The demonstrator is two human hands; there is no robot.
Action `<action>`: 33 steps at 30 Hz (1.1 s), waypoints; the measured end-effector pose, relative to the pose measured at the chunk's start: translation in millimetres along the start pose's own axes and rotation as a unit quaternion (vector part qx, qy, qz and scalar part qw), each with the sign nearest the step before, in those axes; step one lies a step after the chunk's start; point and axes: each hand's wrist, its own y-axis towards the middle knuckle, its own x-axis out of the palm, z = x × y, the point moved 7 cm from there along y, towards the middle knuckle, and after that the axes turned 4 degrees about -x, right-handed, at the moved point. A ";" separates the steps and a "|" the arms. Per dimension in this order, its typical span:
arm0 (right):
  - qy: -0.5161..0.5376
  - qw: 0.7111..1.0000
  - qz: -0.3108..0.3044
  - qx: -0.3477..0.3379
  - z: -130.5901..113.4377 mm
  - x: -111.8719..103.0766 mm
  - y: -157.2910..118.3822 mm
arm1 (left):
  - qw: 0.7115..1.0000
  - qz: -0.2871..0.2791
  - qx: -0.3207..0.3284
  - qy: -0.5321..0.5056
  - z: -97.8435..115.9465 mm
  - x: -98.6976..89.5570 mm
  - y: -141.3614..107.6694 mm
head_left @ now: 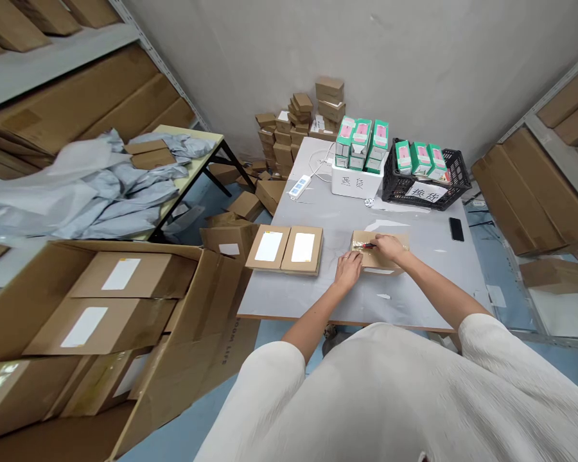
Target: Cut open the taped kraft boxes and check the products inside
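A brown cardboard box (380, 260) with shiny clear tape on its top lies on the grey table (337, 295). My right hand (388, 247) is closed around a small red and black tool (366, 246), whose tip is at the taped left part of the box. At the box's left edge rests my left hand (349, 268), its fingers bent against the cardboard; nothing can be made out in it. Left of the hands lie two flat brown boxes (286, 249) side by side, each with a white label.
Behind stand a white bin (354, 183) and a black crate (426, 192) holding green and pink boxes. A power strip (299, 187) and a phone (456, 229) lie on the table. At left is a large open carton (197, 327) with boxes inside.
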 end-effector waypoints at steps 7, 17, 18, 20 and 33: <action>-0.053 0.999 -0.010 -0.004 -12.6 -2.2 -0.5 | 1.000 -0.008 -0.004 0.019 -0.4 -0.1 -0.4; -0.052 0.999 -0.012 0.004 -4.1 4.7 0.9 | 0.999 -0.028 -0.022 0.028 -1.0 -1.2 -0.8; -0.052 0.999 -0.011 0.002 -3.9 5.6 1.1 | 0.999 -0.029 -0.023 0.029 -0.8 -1.5 -0.8; -0.054 0.999 -0.009 0.003 -3.1 7.1 1.4 | 0.999 -0.031 -0.025 0.030 -0.3 -2.1 -0.9; -0.063 0.996 -0.026 0.062 44.9 15.2 -36.0 | 0.998 -0.012 -0.028 0.047 0.3 -7.2 -2.3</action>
